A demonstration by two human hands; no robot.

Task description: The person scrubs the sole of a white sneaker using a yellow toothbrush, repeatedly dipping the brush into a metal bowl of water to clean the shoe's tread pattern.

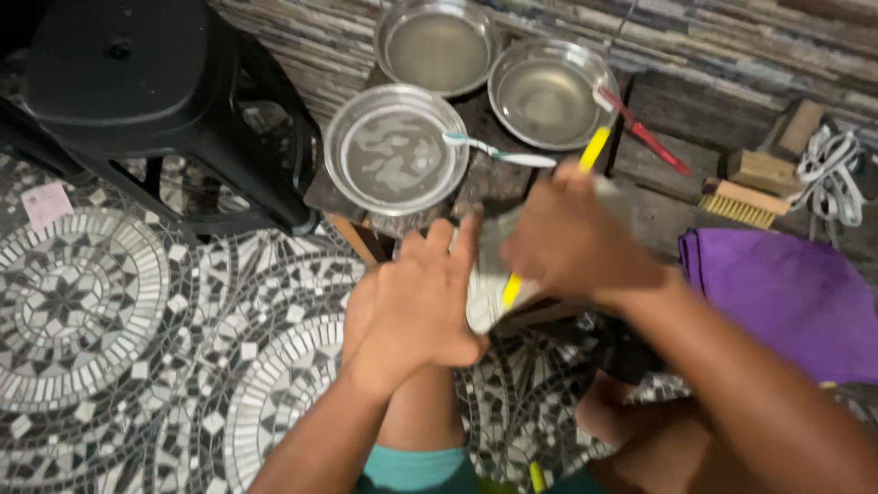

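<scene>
Head view: At frame centre, the left hand (416, 302) steadies a pale shoe-like item (487, 291), fingers extended and pressed together along its side. The right hand (572, 242), blurred, is curled around a yellow-handled brush (593, 151) laid against the item. In the upper frame, three steel bowls (395, 151) hold cloudy liquid; a white toothbrush (498, 153) rests on one. Scrubbing appears to be in progress; how much of the item is already clean cannot be told.

Two bare forearms and hands, left hand (416, 302) and right hand (572, 242), no sleeves, rings or watch visible. Teal-green shorts (416, 468) show at the knees.
</scene>
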